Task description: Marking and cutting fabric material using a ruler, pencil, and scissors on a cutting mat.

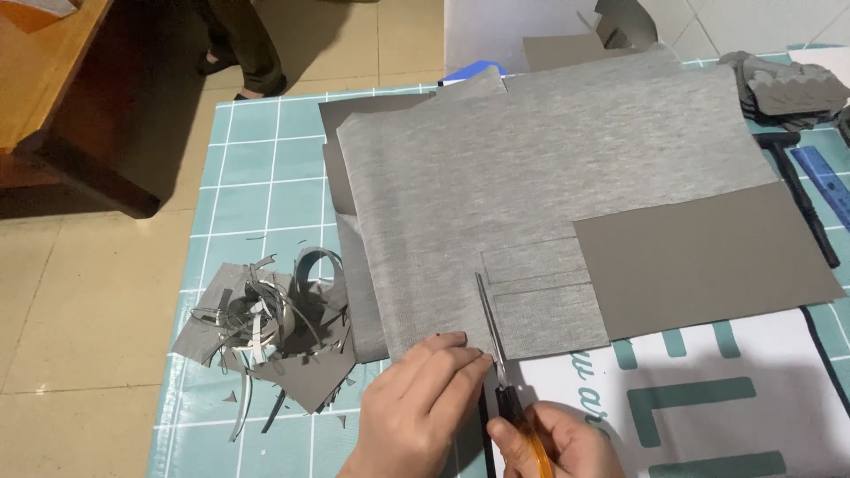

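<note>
A large sheet of grey fabric-like material [549, 159] lies spread on a teal gridded table [257, 186]. My left hand [421, 403] presses flat on the sheet's near edge. My right hand [558, 443] grips scissors with orange handles [500, 363], whose blades point away from me into the sheet's near edge, just right of my left fingers. Two small rectangular pieces [540, 292] are outlined by cuts beside the blades. A smooth darker grey sheet [708, 257] lies under the fabric at the right.
A heap of grey offcuts and curled strips [266, 327] sits left of my hands. A stack of scalloped grey pieces [784, 88], a black tool [801, 195] and a blue ruler [828, 181] lie at the far right. A wooden table [53, 97] and someone's feet [239, 62] are beyond.
</note>
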